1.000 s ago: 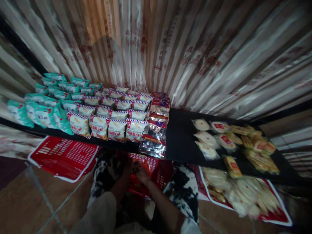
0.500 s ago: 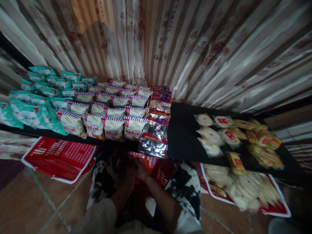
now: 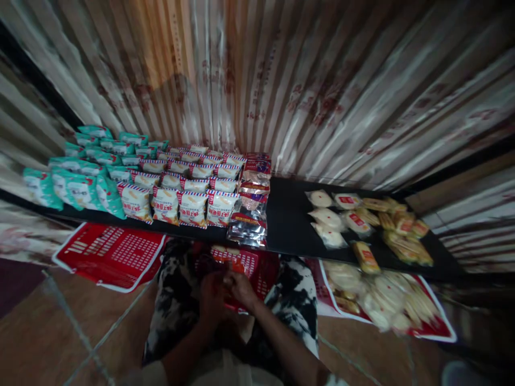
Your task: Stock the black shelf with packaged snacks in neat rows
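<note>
Between my knees, my left hand (image 3: 211, 296) and my right hand (image 3: 240, 287) are close together, low over a red basket (image 3: 263, 276) under the shelf edge. My right hand's fingers are curled in a pinch; what they hold is too dark to make out. My left hand looks closed too, in shadow, with a dim dark shape by its fingertips. Orange and pale packets (image 3: 237, 262) show in the basket just beyond the hands. Above them on the black shelf (image 3: 287, 214) stand silver and red packets (image 3: 248, 217) and white snack bags (image 3: 193, 208) in rows.
Teal bags (image 3: 86, 190) fill the shelf's left end. Round white packaged cakes (image 3: 328, 219) and yellow packs (image 3: 402, 244) lie on its right. A red basket (image 3: 116, 249) sits below left; another basket (image 3: 438, 332), full of pale packs, sits below right. A pleated curtain (image 3: 257, 80) hangs behind.
The camera view has shifted slightly, so the shelf's right side appears further left. My hands have drawn a little back towards me and remain close together.
</note>
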The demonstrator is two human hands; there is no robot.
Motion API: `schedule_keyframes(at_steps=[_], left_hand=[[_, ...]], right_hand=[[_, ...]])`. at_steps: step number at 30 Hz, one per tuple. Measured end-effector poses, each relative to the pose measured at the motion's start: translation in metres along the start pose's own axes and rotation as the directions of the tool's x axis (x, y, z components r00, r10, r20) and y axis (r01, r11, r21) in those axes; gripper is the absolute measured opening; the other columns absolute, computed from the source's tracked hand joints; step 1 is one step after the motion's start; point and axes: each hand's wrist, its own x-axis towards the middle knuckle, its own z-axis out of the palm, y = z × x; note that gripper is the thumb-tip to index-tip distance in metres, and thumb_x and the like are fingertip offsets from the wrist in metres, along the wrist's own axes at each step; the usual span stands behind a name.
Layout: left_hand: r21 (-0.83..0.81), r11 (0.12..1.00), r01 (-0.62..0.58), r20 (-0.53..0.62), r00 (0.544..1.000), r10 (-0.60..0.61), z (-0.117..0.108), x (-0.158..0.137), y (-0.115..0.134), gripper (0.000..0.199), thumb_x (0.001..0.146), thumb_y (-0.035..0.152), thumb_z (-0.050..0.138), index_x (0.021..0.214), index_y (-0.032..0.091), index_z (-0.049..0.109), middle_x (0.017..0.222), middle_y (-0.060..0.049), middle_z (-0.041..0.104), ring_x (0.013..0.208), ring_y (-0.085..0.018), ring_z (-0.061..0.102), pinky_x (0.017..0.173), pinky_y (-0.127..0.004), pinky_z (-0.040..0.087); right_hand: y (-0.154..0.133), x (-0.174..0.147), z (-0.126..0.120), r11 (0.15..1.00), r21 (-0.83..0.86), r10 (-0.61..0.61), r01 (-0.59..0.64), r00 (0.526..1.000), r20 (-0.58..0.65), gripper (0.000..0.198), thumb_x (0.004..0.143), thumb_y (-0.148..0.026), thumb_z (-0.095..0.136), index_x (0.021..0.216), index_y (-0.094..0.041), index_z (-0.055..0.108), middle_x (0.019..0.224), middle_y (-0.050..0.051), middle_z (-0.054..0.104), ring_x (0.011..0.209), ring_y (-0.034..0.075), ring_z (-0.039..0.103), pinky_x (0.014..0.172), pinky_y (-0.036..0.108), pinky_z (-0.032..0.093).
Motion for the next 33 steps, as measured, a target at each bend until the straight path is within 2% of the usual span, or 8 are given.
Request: schedule_keyframes(at_steps=[5, 8, 12, 15, 21, 25, 29, 33], left_hand=[[-0.171, 0.98, 0.1, -0.076, 0.991, -0.114, -0.026, -0.015, -0.012, 0.046, 0.072, 0.029, 0.05, 0.115, 0.013, 0.049, 0.117, -0.014, 0.057, 0.107, -0.022, 0.057, 0.096, -0.039, 0.043], [-0.279, 0.95, 0.142, 0.002, 0.989, -0.147, -0.032, -0.018, -0.011, 0.058, 0.069, 0.04, 0.057, 0.119, 0.012, 0.047, 0.119, -0.017, 0.058, 0.106, -0.024, 0.058, 0.095, -0.04, 0.044], [-0.37, 0.907, 0.199, 0.117, 0.979, -0.167, -0.031, -0.017, -0.001, 0.062, 0.057, 0.052, 0.069, 0.104, 0.013, 0.059, 0.109, -0.014, 0.065, 0.106, -0.028, 0.059, 0.094, -0.04, 0.045], [-0.426, 0.886, 0.186, 0.171, 0.978, -0.123, -0.03, -0.016, 0.014, 0.056, 0.059, 0.055, 0.068, 0.097, 0.015, 0.061, 0.102, -0.011, 0.069, 0.098, -0.027, 0.063, 0.088, -0.039, 0.049], [-0.271, 0.962, -0.037, 0.078, 0.995, 0.061, -0.038, -0.013, 0.059, 0.046, 0.063, 0.057, 0.064, 0.087, 0.018, 0.063, 0.084, -0.005, 0.07, 0.081, -0.024, 0.066, 0.075, -0.035, 0.053], [-0.261, 0.957, -0.123, 0.167, 0.971, 0.17, -0.037, -0.008, 0.093, 0.038, 0.069, 0.052, 0.06, 0.087, 0.02, 0.062, 0.081, -0.003, 0.069, 0.075, -0.021, 0.064, 0.069, -0.031, 0.053], [-0.402, 0.911, -0.095, 0.243, 0.948, 0.206, -0.025, 0.004, 0.125, 0.032, 0.072, 0.045, 0.059, 0.09, 0.019, 0.06, 0.084, -0.003, 0.069, 0.08, -0.02, 0.065, 0.072, -0.029, 0.052], [-0.475, 0.871, -0.126, 0.269, 0.922, 0.28, -0.007, 0.025, 0.147, 0.037, 0.075, 0.042, 0.058, 0.103, 0.017, 0.055, 0.099, -0.008, 0.068, 0.092, -0.021, 0.064, 0.081, -0.031, 0.051]], right_hand=[[-0.015, -0.03, -0.016, 0.994, -0.09, -0.058, 0.065, 0.995, 0.077, 0.016, 0.067, -0.033, 0.058, 0.06, -0.02, 0.055, 0.054, -0.004, 0.049, 0.052, 0.011, 0.042, 0.055, 0.024, 0.034], [-0.029, -0.041, -0.018, 0.993, -0.066, -0.096, 0.103, 0.991, 0.098, 0.021, 0.069, -0.039, 0.058, 0.065, -0.019, 0.057, 0.06, -0.003, 0.052, 0.057, 0.012, 0.045, 0.059, 0.025, 0.037], [-0.054, -0.054, -0.017, 0.992, 0.036, -0.128, 0.125, 0.987, 0.095, 0.03, 0.068, -0.048, 0.063, 0.065, -0.019, 0.055, 0.061, -0.003, 0.052, 0.06, 0.012, 0.047, 0.058, 0.024, 0.039], [-0.071, -0.063, -0.021, 0.983, 0.078, -0.173, 0.167, 0.982, 0.081, 0.035, 0.069, -0.052, 0.063, 0.069, -0.018, 0.058, 0.064, -0.002, 0.054, 0.061, 0.012, 0.049, 0.059, 0.024, 0.041], [-0.103, -0.074, -0.044, 0.949, 0.152, -0.281, 0.277, 0.96, 0.008, 0.038, 0.074, -0.056, 0.059, 0.071, -0.018, 0.063, 0.065, -0.001, 0.059, 0.063, 0.013, 0.053, 0.062, 0.025, 0.044], [-0.123, -0.07, -0.061, 0.891, 0.342, -0.29, 0.297, 0.954, -0.074, 0.036, 0.075, -0.051, 0.062, 0.095, -0.022, 0.063, 0.08, 0.0, 0.066, 0.074, 0.016, 0.06, 0.072, 0.029, 0.047], [-0.139, -0.056, -0.076, 0.851, 0.441, -0.233, 0.286, 0.957, -0.172, 0.043, 0.068, -0.051, 0.069, 0.099, -0.023, 0.06, 0.078, 0.001, 0.067, 0.069, 0.018, 0.063, 0.067, 0.032, 0.05], [-0.16, -0.035, -0.092, 0.832, 0.414, -0.252, 0.369, 0.917, -0.31, 0.043, 0.067, -0.048, 0.07, 0.098, -0.022, 0.058, 0.077, 0.001, 0.068, 0.064, 0.018, 0.062, 0.061, 0.03, 0.05]])
